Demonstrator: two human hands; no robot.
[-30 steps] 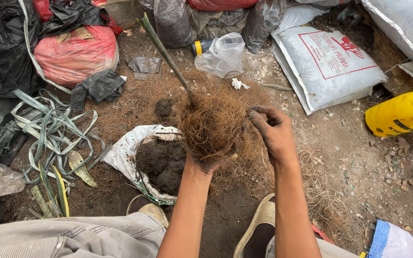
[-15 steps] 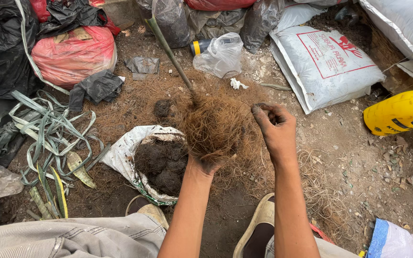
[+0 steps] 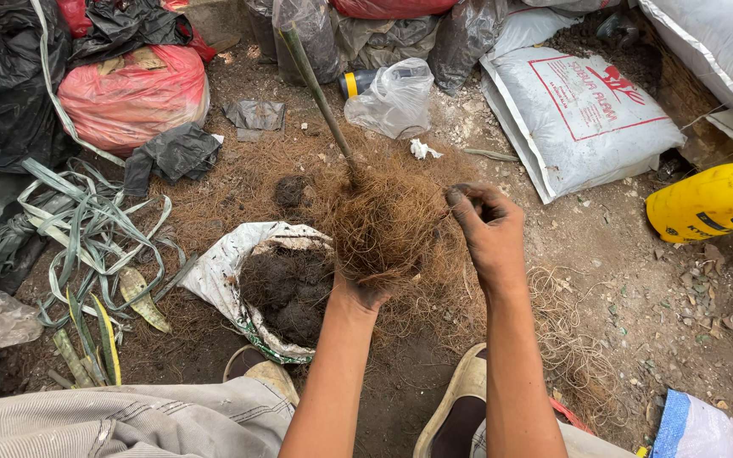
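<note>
Soil (image 3: 286, 293) fills the open white sack (image 3: 222, 267) — beside the fibre-wrapped root ball (image 3: 383, 225).

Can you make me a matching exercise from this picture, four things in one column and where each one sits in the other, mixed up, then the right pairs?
Things
1. ball of brown root fibre
2. yellow sprayer bottle
3. red bag
4. open white sack of dark soil

Places
A. on the ground, just left of the left forearm
B. top left, among black plastic bags
C. at the right edge, lying on its side
D. gripped from below by the left hand, with the right hand at its side

Pairs: 1-D, 2-C, 3-B, 4-A
</note>
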